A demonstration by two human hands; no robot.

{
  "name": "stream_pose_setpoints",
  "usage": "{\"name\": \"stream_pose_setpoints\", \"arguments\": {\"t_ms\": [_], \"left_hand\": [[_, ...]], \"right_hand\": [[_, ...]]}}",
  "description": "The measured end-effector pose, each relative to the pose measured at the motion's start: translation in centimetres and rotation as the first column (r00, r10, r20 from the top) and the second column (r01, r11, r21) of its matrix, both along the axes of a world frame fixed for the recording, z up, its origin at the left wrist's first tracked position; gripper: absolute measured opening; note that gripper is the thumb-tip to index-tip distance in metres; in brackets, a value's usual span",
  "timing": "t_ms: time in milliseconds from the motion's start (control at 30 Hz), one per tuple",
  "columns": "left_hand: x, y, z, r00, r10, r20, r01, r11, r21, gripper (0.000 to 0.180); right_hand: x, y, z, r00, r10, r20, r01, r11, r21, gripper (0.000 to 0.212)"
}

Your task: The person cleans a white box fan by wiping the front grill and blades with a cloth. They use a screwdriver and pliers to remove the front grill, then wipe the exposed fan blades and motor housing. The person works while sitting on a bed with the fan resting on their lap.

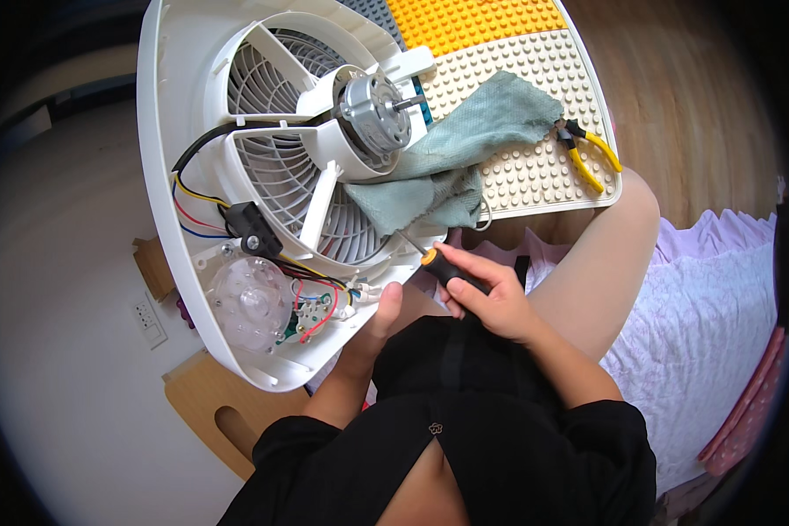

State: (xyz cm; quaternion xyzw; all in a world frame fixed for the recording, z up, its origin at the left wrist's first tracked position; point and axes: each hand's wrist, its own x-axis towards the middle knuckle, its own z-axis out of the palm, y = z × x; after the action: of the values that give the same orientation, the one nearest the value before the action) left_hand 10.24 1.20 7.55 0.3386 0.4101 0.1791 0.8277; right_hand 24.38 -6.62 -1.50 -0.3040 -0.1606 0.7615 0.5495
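Note:
A white fan housing (164, 175) lies open in front of me, its round grille, metal motor (376, 114) and wiring exposed. My left hand (373, 331) grips its near edge, thumb up at the rim; the other fingers are hidden behind the housing. In my right hand (491, 294) is a screwdriver (451, 267) with a black and orange handle. Its shaft points up and left to the housing's near right edge; I cannot tell whether the tip sits in a screw. Close to my left thumb are thin coloured wires and a clear round gearbox (252, 302).
A studded building-plate table (535, 66), yellow, cream and grey, stands beyond. On it lie a crumpled grey-green cloth (465, 145), partly against the housing, and yellow-handled pliers (587, 158). A wooden chair (210, 394) is at left, a white-and-lilac bedspread (684, 333) at right.

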Motion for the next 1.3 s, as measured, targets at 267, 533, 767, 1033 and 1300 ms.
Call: {"name": "stream_pose_setpoints", "arguments": {"t_ms": [267, 533, 767, 1033, 1300], "left_hand": [[-1.4, -0.5, -0.9, 0.996, 0.062, -0.059, -0.057, 0.995, 0.087, 0.048], [-1.7, -0.2, -0.6, 0.995, 0.061, -0.082, -0.052, 0.993, 0.11, 0.046], [-4.1, 0.4, -1.0, 0.985, 0.124, -0.118, -0.103, 0.98, 0.17, 0.045], [-2.2, 0.0, -1.5, 0.998, 0.013, -0.069, -0.007, 0.997, 0.083, 0.045], [-1.1, -0.1, -1.7, 0.999, -0.047, -0.026, 0.048, 0.998, 0.039, 0.044]], "right_hand": [[4.7, 2.4, 2.5, 0.724, -0.159, 0.671, -0.077, 0.948, 0.309, 0.04], [7.1, 4.2, 5.9, 0.59, -0.135, 0.796, -0.208, 0.927, 0.311, 0.036], [7.2, 3.2, 5.9, 0.607, -0.067, 0.792, -0.183, 0.958, 0.222, 0.036], [7.2, 5.1, 6.7, 0.393, -0.145, 0.908, -0.313, 0.907, 0.281, 0.033], [1.9, 3.5, 3.0, 0.156, -0.356, 0.921, -0.14, 0.915, 0.378, 0.041]]}}
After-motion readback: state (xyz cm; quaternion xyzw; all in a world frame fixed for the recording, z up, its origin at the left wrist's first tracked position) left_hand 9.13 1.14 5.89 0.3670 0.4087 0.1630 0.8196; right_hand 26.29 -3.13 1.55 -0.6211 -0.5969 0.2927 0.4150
